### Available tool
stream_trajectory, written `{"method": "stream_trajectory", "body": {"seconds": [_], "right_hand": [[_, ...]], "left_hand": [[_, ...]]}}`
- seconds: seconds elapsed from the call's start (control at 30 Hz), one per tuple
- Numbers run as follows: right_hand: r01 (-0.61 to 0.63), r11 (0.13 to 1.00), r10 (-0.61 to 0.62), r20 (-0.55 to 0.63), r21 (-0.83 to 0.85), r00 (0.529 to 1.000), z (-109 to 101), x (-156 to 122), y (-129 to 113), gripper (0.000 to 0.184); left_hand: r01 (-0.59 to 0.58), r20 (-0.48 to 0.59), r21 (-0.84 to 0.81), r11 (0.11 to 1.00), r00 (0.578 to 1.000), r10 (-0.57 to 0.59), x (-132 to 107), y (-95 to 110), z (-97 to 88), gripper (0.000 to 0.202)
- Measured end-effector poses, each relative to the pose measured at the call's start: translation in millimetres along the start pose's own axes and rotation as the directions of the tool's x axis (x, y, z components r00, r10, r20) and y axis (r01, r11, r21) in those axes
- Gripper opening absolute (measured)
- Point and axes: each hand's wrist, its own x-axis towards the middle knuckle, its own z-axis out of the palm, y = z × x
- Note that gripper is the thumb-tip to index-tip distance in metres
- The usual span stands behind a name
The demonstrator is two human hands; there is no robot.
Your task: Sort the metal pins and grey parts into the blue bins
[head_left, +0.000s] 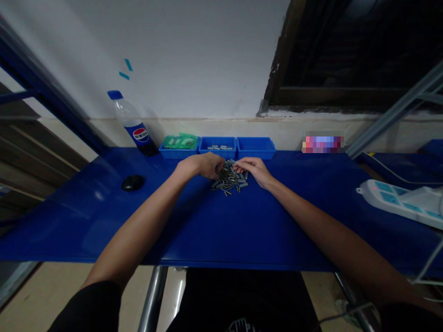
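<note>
A heap of small grey metal parts lies on the blue table, in front of three blue bins. My left hand rests at the heap's left edge with fingers curled into it; what they grip is too small to name. At the heap's upper right, my right hand has its fingers bent down and pinched among the parts. Both forearms stretch out from the near edge.
Three blue bins line the wall: the left one holds green packets, the middle one several grey parts, the right one looks bare. A cola bottle and black mouse stand left. A white power strip lies right.
</note>
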Motion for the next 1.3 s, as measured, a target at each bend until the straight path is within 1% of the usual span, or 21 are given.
{"method": "stream_trajectory", "body": {"seconds": [0.13, 0.37, 0.53, 0.63, 0.8, 0.87, 0.93, 1.0, 1.07, 1.23, 1.3], "right_hand": [[-0.002, 1.0, 0.002, -0.003, 0.002, 1.0, 0.3, -0.4, -1.0, 0.035], [0.005, 1.0, -0.005, -0.005, 0.016, 1.0, 0.7, -0.7, -1.8, 0.031], [0.002, 1.0, -0.002, -0.006, 0.008, 1.0, 1.1, -1.2, -3.7, 0.031], [0.005, 1.0, -0.005, -0.002, 0.011, 1.0, 1.2, -1.6, -3.5, 0.028], [0.014, 1.0, -0.014, -0.003, 0.004, 1.0, 0.9, -1.1, -1.1, 0.023], [0.012, 1.0, -0.012, -0.004, -0.006, 1.0, 0.8, -0.7, -0.8, 0.024], [0.012, 1.0, -0.012, -0.002, -0.01, 1.0, 0.8, -0.4, -0.8, 0.024], [0.012, 1.0, -0.012, 0.0, -0.007, 1.0, 0.5, -0.2, -0.6, 0.024], [0.011, 1.0, -0.011, 0.0, 0.0, 1.0, 0.0, 0.0, -0.1, 0.024], [0.013, 1.0, -0.013, 0.003, 0.014, 1.0, -0.6, -0.2, 0.5, 0.022], [0.015, 1.0, -0.015, 0.006, 0.011, 1.0, -0.3, -0.6, -0.3, 0.022]], "left_hand": [[0.001, 0.03, -0.008, 1.0, 1.0, -0.001, 0.7, 1.9, 3.0, 0.043], [0.001, 0.038, -0.034, 0.999, 0.999, 0.0, 5.1, 0.9, 6.6, 0.042], [-0.013, 0.055, 0.008, 1.0, 0.998, 0.012, 2.7, 0.0, 3.7, 0.046], [-0.032, 0.024, -0.028, 0.999, 0.999, 0.033, 0.5, -1.7, 0.1, 0.046], [-0.007, 0.011, -0.096, 0.995, 1.0, 0.008, -0.7, -4.5, -2.9, 0.046], [-0.029, -0.016, -0.127, 0.991, 0.999, 0.028, -1.3, -6.9, -3.3, 0.046], [-0.082, -0.059, -0.158, 0.984, 0.996, 0.074, -2.4, -10.5, -4.1, 0.046], [-0.15, -0.11, -0.181, 0.972, 0.985, 0.131, -3.6, -14.2, -5.7, 0.044], [-0.194, -0.164, -0.196, 0.961, 0.973, 0.163, -4.5, -16.8, -7.7, 0.04], [-0.248, -0.316, -0.198, 0.948, 0.932, 0.178, -2.2, -16.0, -9.8, 0.033], [-0.244, -0.358, -0.221, 0.944, 0.921, 0.154, 0.2, -14.4, -8.9, 0.033]]}}
